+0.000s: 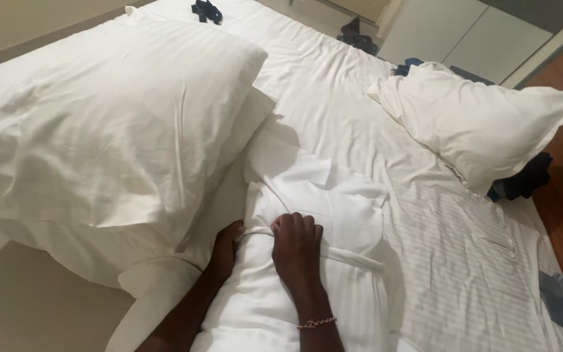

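— Fingers [294,225] of the right hand [296,251] are clenched around the belt [346,255] of a folded white robe [320,195], knuckles up, wrist bent back; a bracelet [316,322] is worn there.

— And the left hand [227,248]?

— It is pressed against the robe's left edge, where the belt end is met; whether it is gripped cannot be told, since the fingers are hidden.

— Where is the robe laid?

— On the bed sheet [425,241], just beside a large pillow [105,124] by which the left side is crowded. A second pillow [483,124] is seen well apart, to the right.
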